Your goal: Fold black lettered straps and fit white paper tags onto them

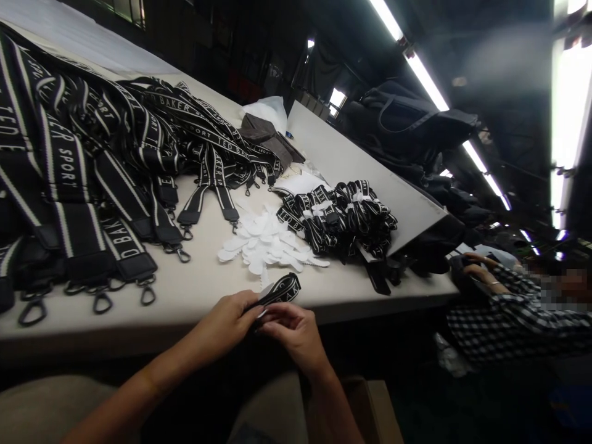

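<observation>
Between my two hands, just over the table's front edge, is a folded black-and-white strap (285, 290) with lettering on it. My left hand (234, 317) grips it, thumb and fingers closed round the fold. From the other side my right hand (293, 333) pinches at its lower part, where a bit of white shows at the fingertips. Just beyond lies a loose pile of white paper-like strips (266, 240) with notched edges. Behind and right of it are several bundled straps (337, 213), each wrapped with a white band. The strap's lower end is hidden by my fingers.
Long loose straps (69, 166) with metal hooks (102, 302) cover the table's left side. Dark brown folded pieces (272, 139) lie farther back, near an upright white panel (351, 160). At right sits a person in a checked sleeve (522, 308). A cardboard box (382, 410) stands below.
</observation>
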A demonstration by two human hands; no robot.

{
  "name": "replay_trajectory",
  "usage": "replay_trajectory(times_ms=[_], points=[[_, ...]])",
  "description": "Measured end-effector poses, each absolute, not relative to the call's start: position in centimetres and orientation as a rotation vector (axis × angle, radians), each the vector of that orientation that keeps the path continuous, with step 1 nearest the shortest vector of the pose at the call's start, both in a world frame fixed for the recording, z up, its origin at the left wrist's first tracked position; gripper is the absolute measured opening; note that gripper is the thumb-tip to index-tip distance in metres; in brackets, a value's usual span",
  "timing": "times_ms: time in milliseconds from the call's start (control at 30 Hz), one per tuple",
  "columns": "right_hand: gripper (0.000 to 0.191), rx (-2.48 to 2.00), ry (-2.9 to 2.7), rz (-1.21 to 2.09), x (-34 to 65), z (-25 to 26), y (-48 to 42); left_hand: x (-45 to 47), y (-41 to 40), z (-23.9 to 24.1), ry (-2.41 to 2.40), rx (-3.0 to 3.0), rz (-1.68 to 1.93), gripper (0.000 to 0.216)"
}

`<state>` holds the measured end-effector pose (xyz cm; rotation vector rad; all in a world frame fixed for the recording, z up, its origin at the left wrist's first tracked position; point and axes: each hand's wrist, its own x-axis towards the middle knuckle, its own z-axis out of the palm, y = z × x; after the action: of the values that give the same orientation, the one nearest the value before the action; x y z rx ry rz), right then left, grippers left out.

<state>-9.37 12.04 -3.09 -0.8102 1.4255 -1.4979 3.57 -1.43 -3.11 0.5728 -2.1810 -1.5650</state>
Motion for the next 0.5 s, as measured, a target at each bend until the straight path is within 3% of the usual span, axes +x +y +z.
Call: replay_trajectory(times_ms=[100, 233, 500], points=[[0.013, -1.177, 1.861, -1.477, -9.0, -2.9, 11.5, 3.4, -1.3, -3.1, -2.172, 0.560, -1.570, 0.022], [0.009, -1.556, 1.981, -1.617, -8.5, -2.5, 10.7, 3.3, -1.4, -3.4, -2.129, 0.565, -1.561, 0.026], [0.006, -1.307, 1.771, -1.675, -8.5, -3.3, 9.2, 3.3, -1.3, -4.4, -2.234, 0.464, -1.375, 0.031]])
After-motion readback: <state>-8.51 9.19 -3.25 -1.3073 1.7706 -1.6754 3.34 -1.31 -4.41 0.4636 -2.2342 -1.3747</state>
